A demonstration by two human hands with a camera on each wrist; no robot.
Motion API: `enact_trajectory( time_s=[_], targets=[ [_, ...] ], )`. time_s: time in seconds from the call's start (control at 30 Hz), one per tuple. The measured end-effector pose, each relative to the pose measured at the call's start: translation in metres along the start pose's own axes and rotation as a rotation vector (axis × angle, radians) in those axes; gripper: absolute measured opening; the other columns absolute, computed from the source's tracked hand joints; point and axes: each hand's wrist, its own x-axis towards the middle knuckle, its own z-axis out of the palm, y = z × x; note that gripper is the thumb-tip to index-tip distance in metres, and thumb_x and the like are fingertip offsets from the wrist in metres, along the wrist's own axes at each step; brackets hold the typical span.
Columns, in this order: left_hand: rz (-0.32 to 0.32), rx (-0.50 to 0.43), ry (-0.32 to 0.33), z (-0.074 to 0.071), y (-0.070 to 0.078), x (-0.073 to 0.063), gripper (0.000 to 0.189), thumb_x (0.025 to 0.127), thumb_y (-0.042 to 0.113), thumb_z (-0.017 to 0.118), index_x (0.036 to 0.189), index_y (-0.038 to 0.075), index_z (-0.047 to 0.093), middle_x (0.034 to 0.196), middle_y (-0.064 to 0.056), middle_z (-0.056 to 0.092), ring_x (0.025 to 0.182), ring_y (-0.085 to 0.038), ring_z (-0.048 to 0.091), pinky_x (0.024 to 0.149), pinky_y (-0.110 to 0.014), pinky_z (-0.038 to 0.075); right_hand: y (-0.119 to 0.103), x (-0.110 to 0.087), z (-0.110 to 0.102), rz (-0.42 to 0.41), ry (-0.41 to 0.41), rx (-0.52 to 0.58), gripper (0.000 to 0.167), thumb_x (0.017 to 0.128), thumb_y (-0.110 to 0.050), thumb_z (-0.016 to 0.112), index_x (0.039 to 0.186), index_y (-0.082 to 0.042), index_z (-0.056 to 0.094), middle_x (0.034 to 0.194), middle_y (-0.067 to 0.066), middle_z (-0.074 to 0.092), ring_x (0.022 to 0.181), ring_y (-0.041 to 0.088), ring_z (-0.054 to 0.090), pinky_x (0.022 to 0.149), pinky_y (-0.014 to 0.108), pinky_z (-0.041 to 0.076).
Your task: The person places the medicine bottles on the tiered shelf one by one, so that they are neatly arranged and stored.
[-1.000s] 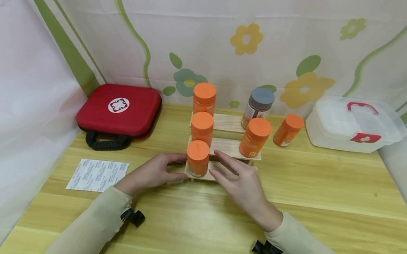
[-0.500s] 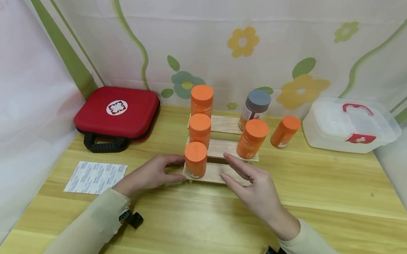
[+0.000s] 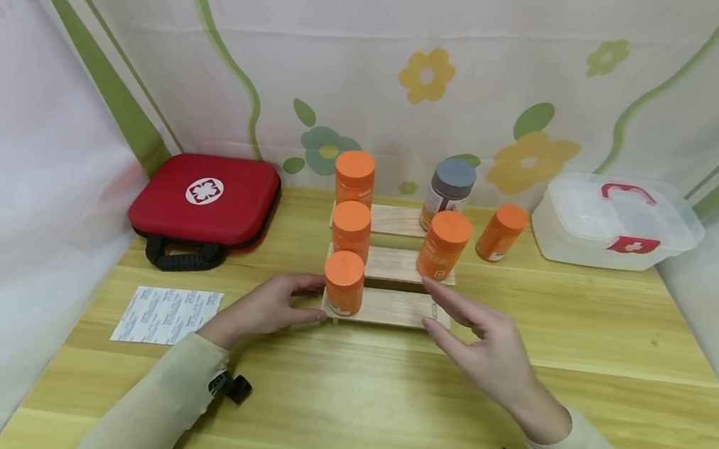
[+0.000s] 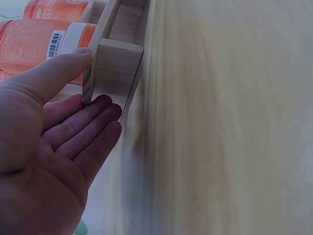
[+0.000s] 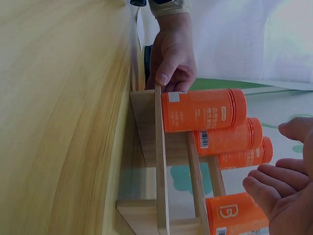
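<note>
A three-step wooden display rack [image 3: 393, 307] stands mid-table. Three orange supplement jars line its left side, the front jar [image 3: 344, 287] on the lowest step. My left hand [image 3: 272, 302] holds that step's left end; in the left wrist view the thumb [image 4: 73, 63] lies on the plank edge, with the fingers at its end. Close to the lowest step's right end is my right hand [image 3: 497, 343], thumb and fingers spread apart with nothing between them. Another orange jar [image 3: 444, 246] sits on the middle step's right side, and a grey-lidded jar [image 3: 448, 195] on the top step's right.
A smaller orange bottle [image 3: 501, 233] stands right of the rack, before a translucent first-aid box [image 3: 616, 229]. On the left lie a red first-aid case [image 3: 207, 200] and a printed white sheet [image 3: 167, 316]. A patterned curtain [image 3: 347, 74] hangs behind the table.
My right hand has moved away from the front jar, rightward along the lowest step to its right end. The left hand keeps its place. The view shifts slightly.
</note>
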Motion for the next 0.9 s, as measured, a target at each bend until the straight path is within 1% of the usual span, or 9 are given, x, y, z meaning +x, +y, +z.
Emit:
enact_trajectory(
  time_s=[0.17, 0.27, 0.33, 0.5, 0.73, 0.83, 0.9],
  targets=[
    [0.007, 0.003, -0.005, 0.000, 0.000, -0.001, 0.066, 0.098, 0.033, 0.083, 0.155, 0.013, 0.059, 0.155, -0.007, 0.064, 0.148, -0.029, 0.057, 0.126, -0.055, 0.044, 0.005, -0.008, -0.011, 0.002, -0.014, 0.016, 0.058, 0.083, 0.015, 0.083, 0.138, 0.002, 0.071, 0.137, 0.019, 0.074, 0.128, 0.007, 0.071, 0.101, 0.018, 0.058],
    [0.004, 0.002, -0.004, 0.001, 0.000, -0.001, 0.065, 0.098, 0.033, 0.083, 0.155, 0.012, 0.059, 0.155, -0.007, 0.064, 0.148, -0.029, 0.057, 0.126, -0.055, 0.043, 0.009, -0.013, -0.018, 0.000, -0.001, 0.025, 0.058, 0.082, 0.018, 0.081, 0.137, 0.004, 0.071, 0.136, 0.021, 0.073, 0.128, 0.006, 0.071, 0.099, 0.017, 0.059],
    [-0.001, -0.001, -0.005, 0.000, 0.001, -0.001, 0.065, 0.098, 0.032, 0.083, 0.155, 0.013, 0.059, 0.154, -0.007, 0.064, 0.147, -0.030, 0.057, 0.126, -0.055, 0.043, 0.012, -0.017, -0.023, 0.017, 0.014, 0.029, 0.058, 0.082, 0.020, 0.080, 0.137, 0.005, 0.070, 0.138, 0.020, 0.073, 0.129, 0.004, 0.070, 0.099, 0.016, 0.059],
    [-0.015, 0.000, -0.006, 0.000, 0.002, -0.002, 0.066, 0.098, 0.034, 0.083, 0.155, 0.013, 0.059, 0.155, -0.007, 0.064, 0.148, -0.029, 0.056, 0.126, -0.055, 0.043, 0.019, -0.024, -0.036, 0.074, 0.078, -0.003, 0.058, 0.083, 0.022, 0.078, 0.138, 0.004, 0.070, 0.141, 0.012, 0.073, 0.127, 0.000, 0.070, 0.099, 0.016, 0.058],
    [-0.025, 0.004, -0.004, 0.001, 0.001, -0.002, 0.066, 0.097, 0.035, 0.083, 0.155, 0.014, 0.060, 0.155, -0.006, 0.064, 0.148, -0.030, 0.056, 0.126, -0.056, 0.043, 0.029, -0.026, -0.051, 0.094, 0.159, -0.045, 0.056, 0.084, 0.023, 0.076, 0.137, 0.004, 0.071, 0.141, -0.003, 0.074, 0.125, -0.001, 0.071, 0.095, 0.013, 0.058],
    [-0.027, 0.003, -0.003, 0.001, 0.001, -0.001, 0.066, 0.097, 0.036, 0.083, 0.155, 0.015, 0.060, 0.155, -0.006, 0.064, 0.148, -0.029, 0.056, 0.126, -0.056, 0.043, 0.033, -0.026, -0.056, 0.132, 0.190, -0.066, 0.053, 0.087, 0.020, 0.076, 0.138, 0.003, 0.071, 0.141, -0.006, 0.074, 0.125, -0.001, 0.071, 0.094, 0.012, 0.057],
    [-0.028, 0.006, -0.001, 0.001, 0.002, -0.001, 0.065, 0.097, 0.036, 0.083, 0.155, 0.015, 0.060, 0.154, -0.006, 0.064, 0.148, -0.029, 0.056, 0.126, -0.056, 0.043, 0.036, -0.024, -0.059, 0.184, 0.209, -0.066, 0.050, 0.091, 0.015, 0.076, 0.139, 0.003, 0.070, 0.140, -0.005, 0.074, 0.125, -0.001, 0.070, 0.094, 0.012, 0.057]
  ],
)
